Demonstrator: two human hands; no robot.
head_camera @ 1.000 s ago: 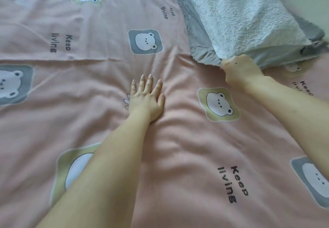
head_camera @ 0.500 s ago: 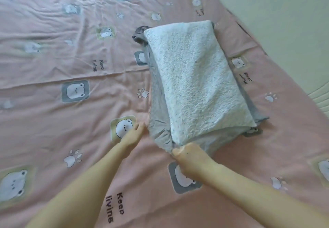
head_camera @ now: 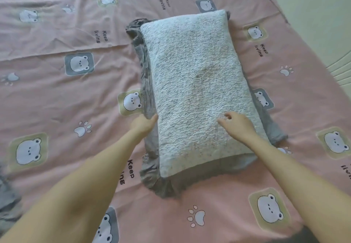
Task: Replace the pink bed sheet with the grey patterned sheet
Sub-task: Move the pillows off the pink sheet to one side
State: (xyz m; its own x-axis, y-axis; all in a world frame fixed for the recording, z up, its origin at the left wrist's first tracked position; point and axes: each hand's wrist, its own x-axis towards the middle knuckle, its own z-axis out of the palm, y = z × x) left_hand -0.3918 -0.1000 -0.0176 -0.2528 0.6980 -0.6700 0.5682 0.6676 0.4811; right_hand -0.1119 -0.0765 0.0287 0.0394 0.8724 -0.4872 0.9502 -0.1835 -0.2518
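The right hand [head_camera: 238, 126] lies on top of a white fleecy pillow [head_camera: 193, 75]. Its fingers [head_camera: 223, 121] are loosely curled with the tips touching the nap, and they hold nothing that I can see. The left hand [head_camera: 143, 125] is at the pillow's left edge, thumb against the fleece. Its other fingers go down out of sight into the grey cloth [head_camera: 167, 185] bunched under the pillow, so I cannot tell whether they grip it.

The pink sheet [head_camera: 57, 106] is spread flat under the pillow and runs out past both hands in every direction. It is printed with bear faces in grey and green squares and with paw prints. It also carries the words "Keep living" — readable just beyond the left fingers, up past the pillow's far corners, and again near the left forearm, where the grey cloth covers part of the second word.

Well back from the left fingers, at the picture's lower left edge, is a blurred scrap of grey fabric [head_camera: 7, 204]. It is cut off, and no pattern can be made out on it. Beyond the right fingers, past the sheet's edge, is pale green floor [head_camera: 313, 5].
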